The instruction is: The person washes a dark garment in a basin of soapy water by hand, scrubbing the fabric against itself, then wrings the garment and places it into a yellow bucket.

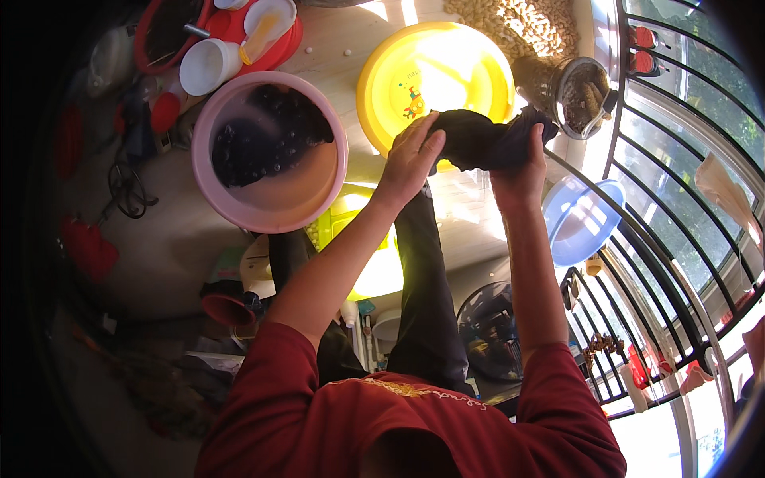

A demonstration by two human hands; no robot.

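Note:
Both my hands hold a dark cloth (484, 142), stretched and bunched between them above the near edge of a yellow basin (370, 88). My left hand (410, 159) grips its left end, fingers together and pointing up. Around the right end is my right hand (519, 177), with the thumb along its side. The yellow basin has a small cartoon print inside and bright sun on its bottom. To its left stands a pink basin (340, 171) with dark wet cloth (267, 135) and bubbly water in it.
Beyond the yellow basin lies a heap of peanuts (518, 24). A dark jar (578, 99) and a blue basin (567, 231) stand at the right by black railings (629, 159). Between my legs is a yellow-green stool (374, 267). A white cup (209, 68) sits beside red tubs at the upper left.

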